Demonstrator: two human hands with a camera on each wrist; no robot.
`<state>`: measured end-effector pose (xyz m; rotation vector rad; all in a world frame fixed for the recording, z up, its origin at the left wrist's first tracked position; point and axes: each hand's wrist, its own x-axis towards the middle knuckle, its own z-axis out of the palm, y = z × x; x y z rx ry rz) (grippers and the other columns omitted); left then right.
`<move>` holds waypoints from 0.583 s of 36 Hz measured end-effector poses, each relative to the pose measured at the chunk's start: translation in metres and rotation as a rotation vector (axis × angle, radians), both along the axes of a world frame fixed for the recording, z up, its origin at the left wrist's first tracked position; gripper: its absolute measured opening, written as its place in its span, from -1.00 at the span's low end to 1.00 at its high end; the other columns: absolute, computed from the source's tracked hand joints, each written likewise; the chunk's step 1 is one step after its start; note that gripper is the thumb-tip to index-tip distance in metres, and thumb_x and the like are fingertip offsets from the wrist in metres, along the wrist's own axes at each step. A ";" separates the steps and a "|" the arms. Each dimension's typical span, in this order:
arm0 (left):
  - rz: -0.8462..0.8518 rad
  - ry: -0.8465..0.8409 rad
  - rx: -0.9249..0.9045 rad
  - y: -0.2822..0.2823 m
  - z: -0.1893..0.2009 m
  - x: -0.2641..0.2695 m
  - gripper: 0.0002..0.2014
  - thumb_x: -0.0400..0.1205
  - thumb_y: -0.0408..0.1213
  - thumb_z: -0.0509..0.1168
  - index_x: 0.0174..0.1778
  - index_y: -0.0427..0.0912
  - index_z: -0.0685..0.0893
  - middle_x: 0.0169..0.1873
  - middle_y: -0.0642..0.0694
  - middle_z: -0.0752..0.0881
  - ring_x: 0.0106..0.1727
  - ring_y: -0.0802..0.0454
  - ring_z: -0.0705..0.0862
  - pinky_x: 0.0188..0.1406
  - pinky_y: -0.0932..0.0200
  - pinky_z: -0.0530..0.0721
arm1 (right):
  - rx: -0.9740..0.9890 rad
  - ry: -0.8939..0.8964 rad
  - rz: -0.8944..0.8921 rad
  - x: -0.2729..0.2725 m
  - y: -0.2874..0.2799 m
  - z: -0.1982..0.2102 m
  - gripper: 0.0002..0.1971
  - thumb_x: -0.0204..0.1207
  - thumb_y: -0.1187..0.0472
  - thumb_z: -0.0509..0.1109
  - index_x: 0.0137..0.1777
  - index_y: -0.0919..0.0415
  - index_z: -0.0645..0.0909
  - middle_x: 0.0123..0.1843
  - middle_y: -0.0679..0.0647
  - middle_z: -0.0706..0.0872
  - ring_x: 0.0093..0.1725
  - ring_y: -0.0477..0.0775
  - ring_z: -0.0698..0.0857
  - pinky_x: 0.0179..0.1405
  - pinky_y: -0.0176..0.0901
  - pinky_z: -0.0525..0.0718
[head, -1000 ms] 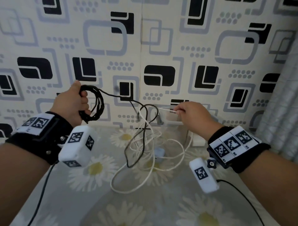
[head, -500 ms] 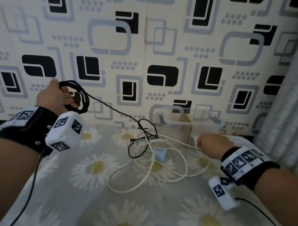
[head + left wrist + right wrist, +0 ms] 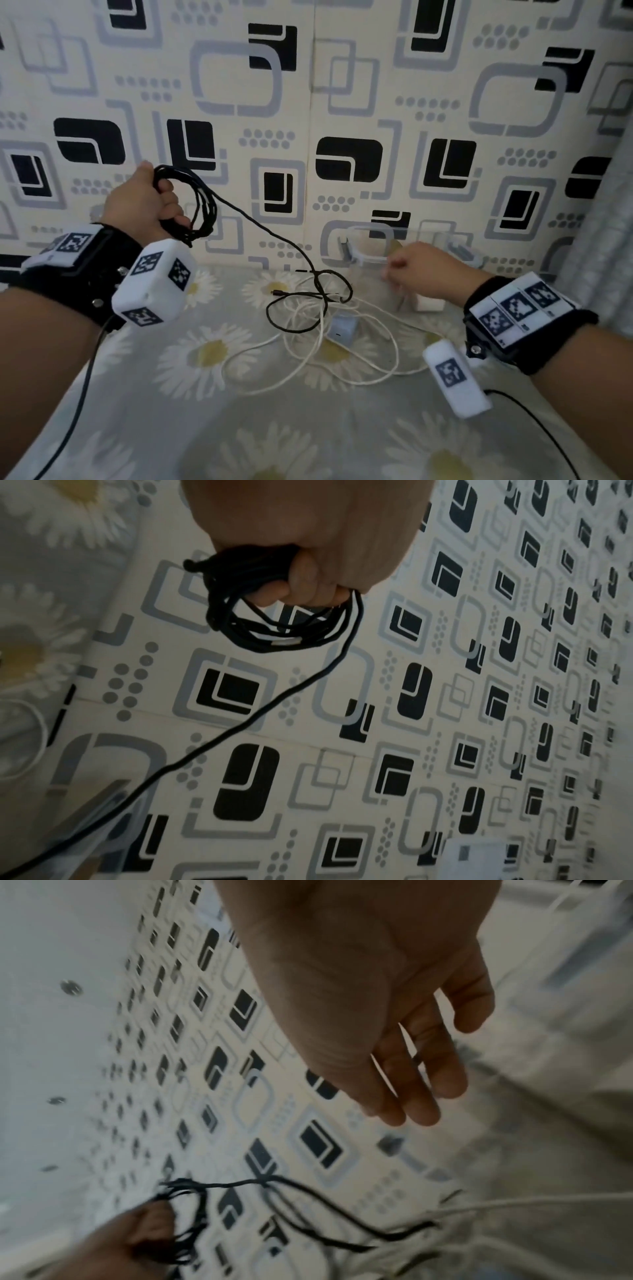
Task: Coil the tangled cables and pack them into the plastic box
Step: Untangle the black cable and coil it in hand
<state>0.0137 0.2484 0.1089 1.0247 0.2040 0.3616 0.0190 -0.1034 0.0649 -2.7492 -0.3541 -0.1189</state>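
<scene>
My left hand [image 3: 154,205] is raised at the left and grips a coil of black cable [image 3: 205,209]; the left wrist view shows the fingers [image 3: 308,572] curled round the coil [image 3: 284,626]. The cable's loose end runs down to a tangle with white cables [image 3: 308,356] on the table. My right hand [image 3: 407,270] hovers in front of the clear plastic box [image 3: 359,255] by the wall. In the right wrist view its fingers [image 3: 421,1096] are straight and hold nothing.
A blue-grey charger plug [image 3: 342,330] lies in the white cable loops. A white block [image 3: 426,303] sits under my right hand. The daisy-print tablecloth [image 3: 171,411] covers the table, the patterned wall is close behind, and a curtain [image 3: 603,240] hangs at right.
My right hand lowered the white cable to the table, let it go and moved up-left towards the box. My left hand pulled the coil left, then drifted back right.
</scene>
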 end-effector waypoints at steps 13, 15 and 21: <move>-0.145 -0.054 0.119 -0.032 0.010 -0.019 -0.53 0.72 0.17 0.06 -0.43 -0.04 0.37 -0.66 0.09 0.21 -0.68 0.13 0.12 -0.66 0.34 0.24 | 0.514 0.262 0.278 -0.018 0.079 0.009 -0.46 0.56 -0.07 0.39 0.52 -0.06 0.38 0.36 -0.09 0.62 0.33 -0.08 0.58 0.13 -0.30 0.48; -0.184 -0.046 0.148 -0.036 0.009 -0.022 -0.52 0.72 0.17 0.06 -0.44 -0.04 0.37 -0.66 0.09 0.20 -0.68 0.14 0.11 -0.66 0.33 0.24 | 0.527 0.247 0.265 -0.018 0.083 0.005 -0.34 0.52 -0.09 0.44 0.58 -0.07 0.30 0.45 -0.04 0.51 0.38 -0.04 0.53 0.26 -0.21 0.47; -0.229 -0.044 0.259 -0.055 0.002 -0.028 -0.53 0.71 0.17 0.10 -0.43 -0.04 0.38 -0.64 0.09 0.23 -0.66 0.13 0.12 -0.65 0.29 0.26 | 0.535 0.244 0.356 -0.026 0.092 0.007 -0.31 0.50 -0.07 0.47 0.57 -0.09 0.26 0.32 -0.02 0.65 0.32 -0.05 0.62 0.32 -0.16 0.50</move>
